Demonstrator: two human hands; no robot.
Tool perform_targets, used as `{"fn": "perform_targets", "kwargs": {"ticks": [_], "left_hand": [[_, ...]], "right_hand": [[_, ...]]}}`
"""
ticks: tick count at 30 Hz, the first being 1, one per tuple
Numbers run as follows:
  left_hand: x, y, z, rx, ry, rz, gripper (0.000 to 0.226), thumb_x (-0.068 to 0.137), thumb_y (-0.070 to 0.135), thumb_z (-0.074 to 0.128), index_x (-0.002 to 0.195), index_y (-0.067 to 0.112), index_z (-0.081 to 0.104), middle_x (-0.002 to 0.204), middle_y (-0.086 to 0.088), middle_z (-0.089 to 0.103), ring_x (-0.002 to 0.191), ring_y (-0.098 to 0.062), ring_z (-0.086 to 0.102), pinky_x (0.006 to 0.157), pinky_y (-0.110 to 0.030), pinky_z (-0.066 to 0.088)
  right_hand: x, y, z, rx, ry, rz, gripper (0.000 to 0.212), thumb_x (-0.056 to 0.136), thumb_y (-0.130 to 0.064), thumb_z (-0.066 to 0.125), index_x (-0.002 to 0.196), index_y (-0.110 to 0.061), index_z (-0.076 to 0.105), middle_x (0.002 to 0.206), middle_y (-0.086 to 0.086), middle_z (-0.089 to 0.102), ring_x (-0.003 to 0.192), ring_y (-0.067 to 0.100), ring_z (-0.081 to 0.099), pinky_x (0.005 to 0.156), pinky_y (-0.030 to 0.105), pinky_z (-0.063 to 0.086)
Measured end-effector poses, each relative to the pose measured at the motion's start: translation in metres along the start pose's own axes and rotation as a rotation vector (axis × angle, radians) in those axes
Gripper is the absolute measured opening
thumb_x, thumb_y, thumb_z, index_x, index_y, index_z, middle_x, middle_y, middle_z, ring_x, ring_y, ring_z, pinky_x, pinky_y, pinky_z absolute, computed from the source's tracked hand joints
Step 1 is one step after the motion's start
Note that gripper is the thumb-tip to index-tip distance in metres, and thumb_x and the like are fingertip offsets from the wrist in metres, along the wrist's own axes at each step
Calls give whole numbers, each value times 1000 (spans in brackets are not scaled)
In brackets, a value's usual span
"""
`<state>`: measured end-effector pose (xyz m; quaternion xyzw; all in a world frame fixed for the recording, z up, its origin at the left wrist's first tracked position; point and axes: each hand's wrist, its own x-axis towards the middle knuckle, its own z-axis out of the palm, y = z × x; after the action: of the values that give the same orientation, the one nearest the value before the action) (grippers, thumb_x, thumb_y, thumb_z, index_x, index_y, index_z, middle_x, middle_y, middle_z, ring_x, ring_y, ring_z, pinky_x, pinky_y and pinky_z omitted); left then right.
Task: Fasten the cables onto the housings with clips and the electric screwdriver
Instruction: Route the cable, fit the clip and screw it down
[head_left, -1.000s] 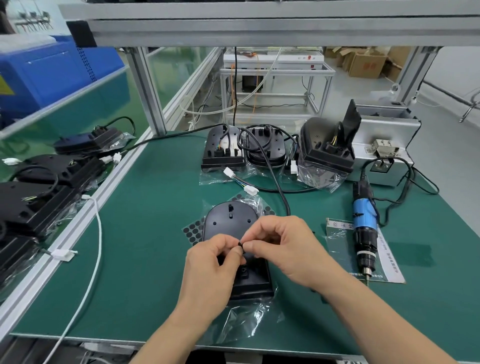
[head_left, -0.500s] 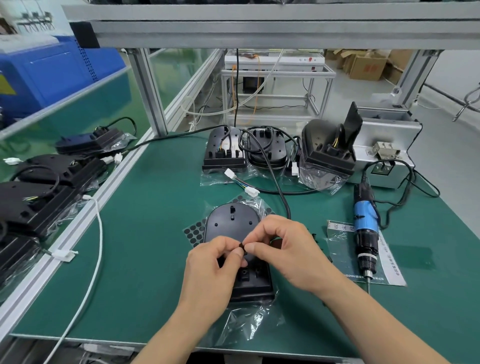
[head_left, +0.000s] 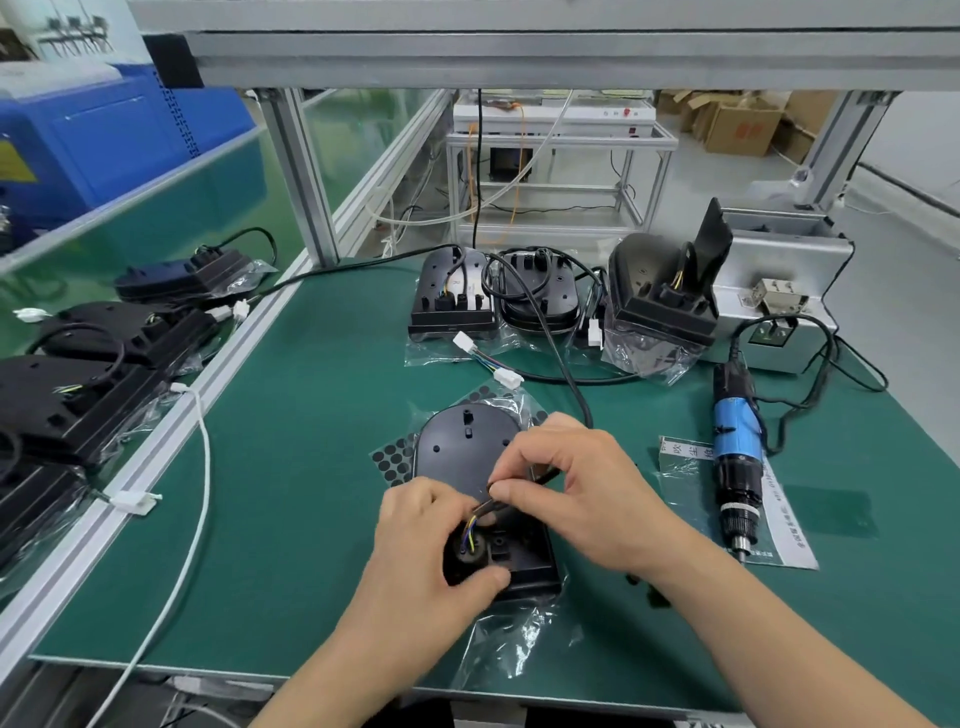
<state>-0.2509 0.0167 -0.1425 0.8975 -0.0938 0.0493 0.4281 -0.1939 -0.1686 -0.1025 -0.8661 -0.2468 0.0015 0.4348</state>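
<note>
Housing (head_left: 470, 452): we find it flat on the green mat (head_left: 311, 467), in its plastic bag, long axis running away from us.
Cable (head_left: 563, 374): comes in from the far right; its end, with coloured wires, lies over the housing's near half.
Left hand (head_left: 431, 551): we pinch the cable end, thumb against the near edge.
Right hand (head_left: 587, 488): fingertips closed on something small and dark at the cable, probably a clip; too small to confirm.
Electric screwdriver (head_left: 735, 457): lies idle, well right, nearer the right hand.

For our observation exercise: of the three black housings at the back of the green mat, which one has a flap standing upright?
The rightmost housing, beside the grey metal box; the other two lie flat.
</note>
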Motion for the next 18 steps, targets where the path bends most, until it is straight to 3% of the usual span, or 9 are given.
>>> {"fn": "perform_targets", "kwargs": {"ticks": [4,8,10,15,18], "left_hand": [[-1,-3,5,108,120,46,24,69,47,74,84,32,62,86,19,48,98,-3,44,83,-27,36],[-1,-5,11,152,203,99,22,72,45,73,87,33,63,85,16,49,91,-7,47,86,-34,36],[-5,-6,15,96,240,128,20,76,44,69,94,38,61,89,17,49,94,-8,49,88,-35,37],[-18,-15,28,-126,335,200,10,86,32,64,95,35,64,106,11,52,106,-24,58,83,-51,51],[-19,-19,30,-95,363,258,8,88,26,63,95,29,65,106,2,58,111,-19,60,97,-63,46]], "right_hand": [[-10,-5,0,136,49,85,6,80,-28,72,74,-29,70,71,-9,67,78,9,59,76,32,49],[-25,-2,9,326,21,192,11,84,-8,74,76,-17,73,69,-4,67,68,6,56,69,21,46],[-32,1,13,360,32,208,11,84,-5,74,78,-14,73,70,0,67,69,8,56,70,22,46],[-38,10,21,277,60,196,12,82,-15,79,78,-25,73,78,-5,65,77,10,56,74,26,43],[-37,12,23,220,73,174,8,80,-22,78,77,-28,73,76,-9,61,80,12,55,74,21,41]]}}
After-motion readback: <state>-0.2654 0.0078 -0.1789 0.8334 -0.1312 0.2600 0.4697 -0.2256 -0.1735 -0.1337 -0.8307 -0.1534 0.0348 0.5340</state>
